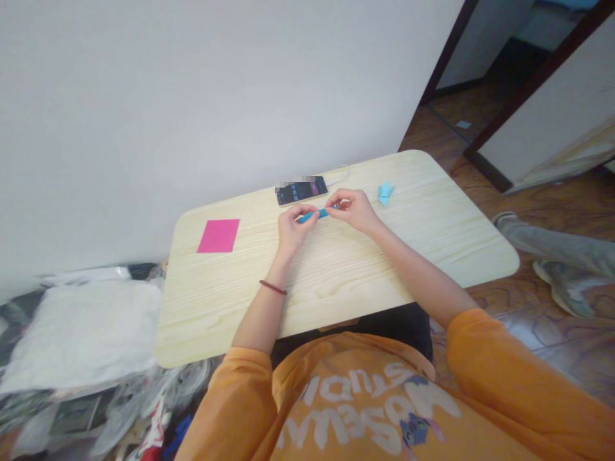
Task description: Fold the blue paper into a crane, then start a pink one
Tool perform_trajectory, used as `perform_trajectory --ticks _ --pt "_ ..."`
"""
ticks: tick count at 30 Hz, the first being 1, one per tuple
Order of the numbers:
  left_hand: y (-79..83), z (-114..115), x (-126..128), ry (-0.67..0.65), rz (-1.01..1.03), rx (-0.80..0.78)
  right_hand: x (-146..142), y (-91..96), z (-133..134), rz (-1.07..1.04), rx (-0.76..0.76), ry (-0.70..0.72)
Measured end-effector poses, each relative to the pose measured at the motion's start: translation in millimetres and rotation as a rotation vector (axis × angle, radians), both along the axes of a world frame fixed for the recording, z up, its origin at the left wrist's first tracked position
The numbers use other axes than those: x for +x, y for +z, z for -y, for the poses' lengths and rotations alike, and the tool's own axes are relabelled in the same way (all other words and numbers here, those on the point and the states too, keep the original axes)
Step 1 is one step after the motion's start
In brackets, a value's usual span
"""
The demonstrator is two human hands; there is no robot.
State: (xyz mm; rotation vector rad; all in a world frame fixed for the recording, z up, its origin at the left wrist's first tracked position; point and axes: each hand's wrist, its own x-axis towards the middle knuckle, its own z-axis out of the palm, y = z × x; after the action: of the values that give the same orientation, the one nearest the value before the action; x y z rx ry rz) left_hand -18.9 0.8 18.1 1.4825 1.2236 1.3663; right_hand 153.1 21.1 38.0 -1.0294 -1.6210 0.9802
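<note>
Near far edge of pale wood table (307, 282): left hand (295, 229) and right hand (352, 210) clamp blue paper strip (314, 214) between fingertips, ends pinched. From my remote seat, main risk: overtight pinch creases or tears paper; slip drops it toward phone (302, 191) just beyond knuckles (cable (339, 171) trails behind). Pink paper sheet (218, 235) lies left, folded blue paper piece (385, 192) right.

1 left hand (294, 232), 1 right hand (353, 211), 1 table (336, 288), 1 phone (302, 193), 1 pink sheet (218, 235), 1 blue strip (314, 215), 1 pale-blue origami (385, 192), 1 bracelet (273, 287), 2 shoes (564, 293).
</note>
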Motion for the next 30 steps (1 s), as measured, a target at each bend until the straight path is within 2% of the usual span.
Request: perform_trajectory --ticks 9,15,22,30 --pt "-1.2 -1.1 -3.1 0.046 0.016 -0.014 8.9 0.7 -6.7 -0.041 -0.023 -0.093" --pt "-4.2 -1.2 -1.4 0.004 0.021 -0.025 1.6 -1.8 -3.3 0.005 -0.033 0.031" --pt "-0.5 -3.4 -7.2 0.008 0.025 -0.065 7.2 -9.8 -13.1 0.003 -0.020 0.007" --pt "-3.3 -9.1 -17.8 -0.103 -0.006 -0.129 10.6 -13.1 -17.2 -0.006 -0.115 0.053"
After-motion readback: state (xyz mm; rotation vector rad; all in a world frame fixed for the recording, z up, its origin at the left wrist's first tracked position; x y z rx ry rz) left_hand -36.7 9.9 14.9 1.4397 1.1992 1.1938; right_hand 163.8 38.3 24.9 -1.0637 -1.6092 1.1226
